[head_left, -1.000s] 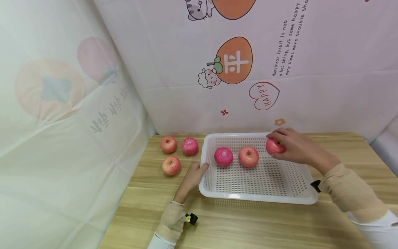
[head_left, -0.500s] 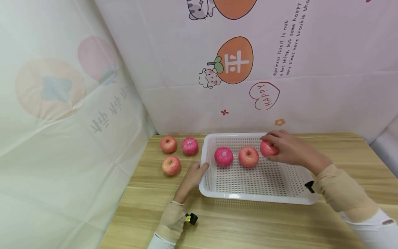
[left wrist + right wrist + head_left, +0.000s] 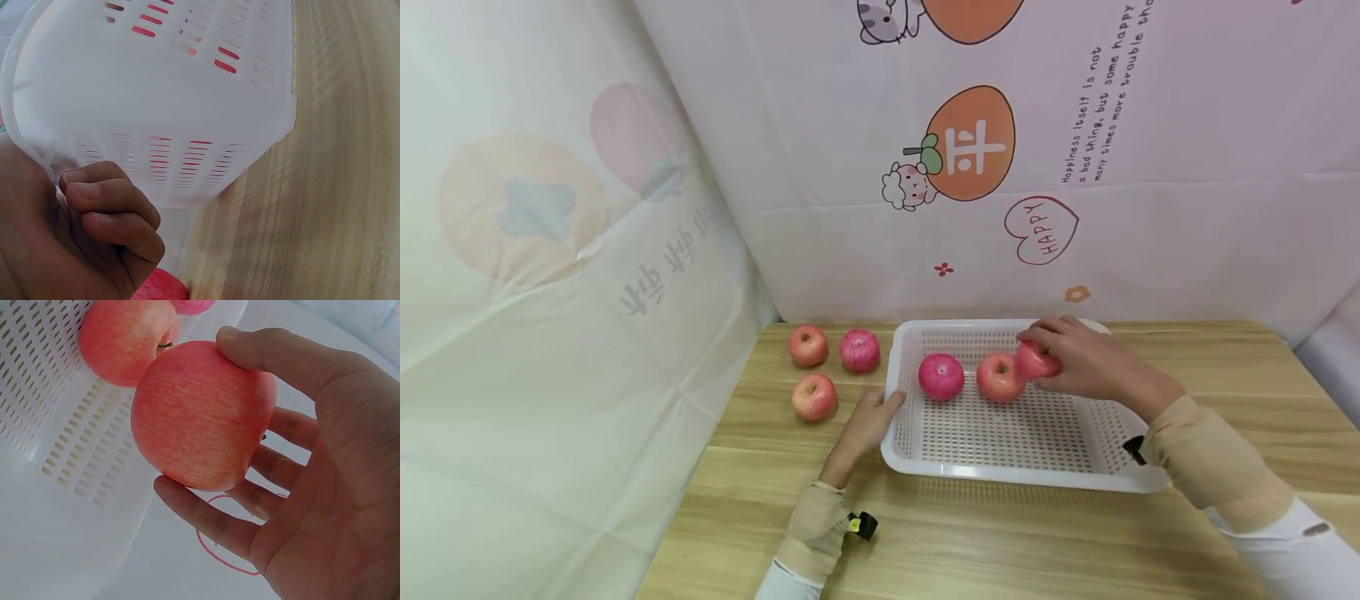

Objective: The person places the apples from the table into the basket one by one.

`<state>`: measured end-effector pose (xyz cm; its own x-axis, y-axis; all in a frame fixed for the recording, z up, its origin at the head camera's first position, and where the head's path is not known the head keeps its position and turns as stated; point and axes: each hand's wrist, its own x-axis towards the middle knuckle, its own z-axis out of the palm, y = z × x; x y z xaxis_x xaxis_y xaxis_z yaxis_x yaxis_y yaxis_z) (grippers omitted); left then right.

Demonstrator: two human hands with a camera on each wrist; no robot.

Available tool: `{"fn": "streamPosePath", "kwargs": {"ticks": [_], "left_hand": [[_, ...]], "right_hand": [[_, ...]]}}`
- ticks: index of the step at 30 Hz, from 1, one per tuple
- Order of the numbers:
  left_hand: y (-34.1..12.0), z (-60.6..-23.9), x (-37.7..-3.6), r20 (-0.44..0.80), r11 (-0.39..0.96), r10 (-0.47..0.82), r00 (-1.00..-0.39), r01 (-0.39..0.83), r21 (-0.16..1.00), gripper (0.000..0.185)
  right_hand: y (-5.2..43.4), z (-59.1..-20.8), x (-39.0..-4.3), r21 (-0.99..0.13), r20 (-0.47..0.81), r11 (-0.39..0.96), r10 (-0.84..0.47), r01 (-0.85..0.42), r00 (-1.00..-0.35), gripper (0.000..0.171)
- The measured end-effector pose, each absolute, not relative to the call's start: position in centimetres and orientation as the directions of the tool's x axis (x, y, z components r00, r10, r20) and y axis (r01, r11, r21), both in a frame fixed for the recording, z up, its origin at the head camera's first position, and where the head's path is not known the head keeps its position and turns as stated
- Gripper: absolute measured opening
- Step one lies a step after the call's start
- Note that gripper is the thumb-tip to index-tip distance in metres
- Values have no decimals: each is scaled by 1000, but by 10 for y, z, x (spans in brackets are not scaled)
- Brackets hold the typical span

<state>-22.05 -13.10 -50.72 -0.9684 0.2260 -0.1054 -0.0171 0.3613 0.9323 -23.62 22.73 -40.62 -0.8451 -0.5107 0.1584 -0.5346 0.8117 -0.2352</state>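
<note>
My right hand (image 3: pixel 1081 360) grips a red apple (image 3: pixel 200 419) between thumb and fingers, over the right part of a white perforated plastic basket (image 3: pixel 985 472). In the head view this apple overlaps the edge of a paler red apple (image 3: pixel 997 380) in the basket; whether they touch I cannot tell. Left of that one sits a deep pink apple (image 3: pixel 941 377), also in the basket. My left hand (image 3: pixel 867 425) pinches the basket's left rim, thumb inside; in the left wrist view its fingers (image 3: pixel 119 200) curl against the outer wall.
On the wooden table (image 3: pixel 760 500), left of the basket, lie a red apple (image 3: pixel 808 346), a pink apple (image 3: pixel 860 350) and a yellowish-red apple (image 3: pixel 814 397). A printed white cloth (image 3: pixel 835 250) hangs behind the table, and another cloth (image 3: pixel 550 375) hangs along the left.
My right hand has carried its apple leftward, from the basket's back right toward the paler apple. The left hand has stayed on the rim, and the other apples have not moved.
</note>
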Motion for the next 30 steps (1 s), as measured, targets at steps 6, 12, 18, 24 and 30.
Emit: {"fn": "streamPosePath", "kwargs": {"ticks": [6, 12, 18, 24, 30], "left_hand": [[-131, -508, -221, -109, 363, 225, -968, -21, 931, 50], [-131, -509, -221, -102, 364, 227, -969, -12, 931, 51], [-131, -509, -222, -108, 369, 225, -968, -18, 929, 52], [-132, -508, -221, -106, 372, 226, -968, -15, 928, 51], [-131, -507, -221, -112, 376, 224, -968, -20, 926, 52]], "right_hand": [[222, -406, -236, -233, 150, 811, -516, -537, -844, 61], [217, -406, -236, -227, 154, 806, -524, -546, -838, 61], [213, -407, -236, -234, 149, 803, -527, -548, -837, 61], [208, -407, -236, -238, 150, 803, -525, -546, -838, 62], [202, -406, -236, -240, 154, 797, -532, -554, -833, 62]]}}
